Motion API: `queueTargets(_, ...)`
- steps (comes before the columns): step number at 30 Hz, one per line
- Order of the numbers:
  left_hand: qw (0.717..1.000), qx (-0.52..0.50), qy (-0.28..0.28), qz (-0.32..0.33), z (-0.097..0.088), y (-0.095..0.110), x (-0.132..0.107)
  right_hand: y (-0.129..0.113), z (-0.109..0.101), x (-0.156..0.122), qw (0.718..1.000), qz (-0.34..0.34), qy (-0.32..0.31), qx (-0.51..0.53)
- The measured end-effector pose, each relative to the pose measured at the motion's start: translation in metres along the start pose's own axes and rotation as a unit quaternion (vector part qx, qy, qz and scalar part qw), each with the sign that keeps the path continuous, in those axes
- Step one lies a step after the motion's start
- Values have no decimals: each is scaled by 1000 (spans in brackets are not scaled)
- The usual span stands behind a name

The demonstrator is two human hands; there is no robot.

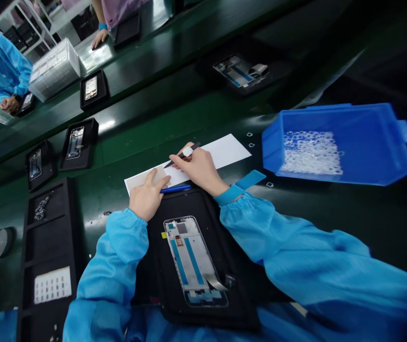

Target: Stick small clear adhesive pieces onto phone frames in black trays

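A long white sheet (230, 151) lies across the green bench in front of me. My left hand (144, 197) rests on its left end, two fingers stretched and spread over a pale, translucent piece (159, 175). In my right hand (203, 168) are black tweezers (179, 155) with a white patch on them, tips down at the sheet near my left fingertips. A blue pen-like tool (175, 188) lies beside my left hand; whether the hand touches it is unclear. Nearer me, an opened phone frame (192, 256) with blue strips sits in a black tray (166, 285).
To the right stands a blue bin (367, 156) of small white frames (310, 152), with a few loose frames (269, 185) nearby. A compartmented black tray (30, 237) is on the left. Farther back are phone trays (92, 128), a clear box (55, 71) and co-workers' hands (99, 39).
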State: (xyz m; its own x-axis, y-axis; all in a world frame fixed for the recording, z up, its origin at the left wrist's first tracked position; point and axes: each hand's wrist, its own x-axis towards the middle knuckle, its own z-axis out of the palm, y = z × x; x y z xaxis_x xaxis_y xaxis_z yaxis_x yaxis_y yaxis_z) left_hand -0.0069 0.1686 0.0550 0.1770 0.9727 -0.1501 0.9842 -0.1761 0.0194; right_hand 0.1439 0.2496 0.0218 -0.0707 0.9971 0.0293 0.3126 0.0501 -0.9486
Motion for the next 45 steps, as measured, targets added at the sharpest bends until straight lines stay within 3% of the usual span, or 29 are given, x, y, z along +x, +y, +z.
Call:
queueTargets(19, 1000, 15, -28, 0, -4, 1, 2, -2, 5, 6, 1000, 9, 2, -26)
queueTargets(22, 999, 13, -45, -5, -6, 2, 2, -1, 7, 9, 1000, 27, 1, 6)
queueTargets(27, 998, 11, -62, -15, -6, 1, 3, -1, 0, 8, 986, 67, 30, 149)
queueTargets(31, 998, -44, -31, -22, -4, -3, 1, -4, -24, -31, 971, 56, 75, 220)
queueTargets(36, 983, -148, 84, -66, -9, -4, -15, -6, -49, -108, 988, 64, 28, 140)
queueTargets(39, 981, -184, 34, -48, -13, 1, -23, -4, -51, -130, 991, 67, 33, 111)
queueTargets(45, 951, -287, -117, 19, -12, 7, -26, 4, -44, -129, 994, 65, -29, 84)
